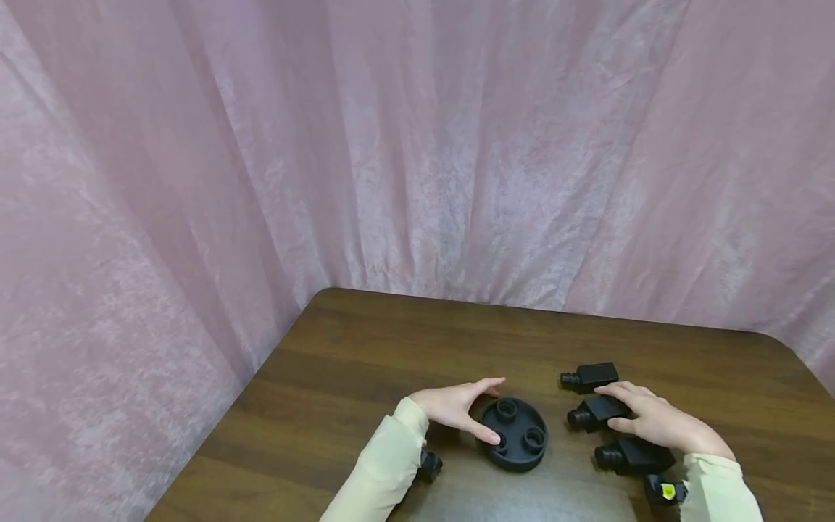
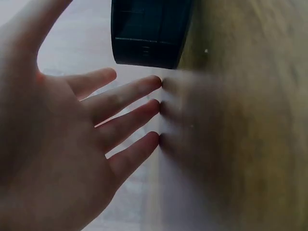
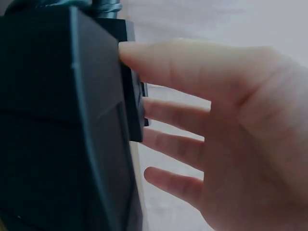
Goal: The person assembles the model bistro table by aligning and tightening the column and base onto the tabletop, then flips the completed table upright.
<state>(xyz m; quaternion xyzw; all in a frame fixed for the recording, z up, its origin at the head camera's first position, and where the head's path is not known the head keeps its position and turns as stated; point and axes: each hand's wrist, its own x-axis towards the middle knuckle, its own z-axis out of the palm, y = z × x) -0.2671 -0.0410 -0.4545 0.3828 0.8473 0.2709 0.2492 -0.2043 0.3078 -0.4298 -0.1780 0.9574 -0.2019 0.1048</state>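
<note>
Black round dish (image 1: 516,429), three raised rings (image 1: 535,438); left grip (image 1: 454,409) spread beside, empty. Right grip (image 1: 655,420) spread astride boxy block (image 1: 603,409), contact unclear.

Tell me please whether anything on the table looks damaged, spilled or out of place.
Nothing stands out: the round black base lies flat on the table, the three black blocks lie side by side, and no spill or damage is visible.

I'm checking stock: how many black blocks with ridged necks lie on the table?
3, all on the person's right: a far block, a middle block partly covered by the right hand, and a near block. More could be hidden behind the sleeves.
</note>
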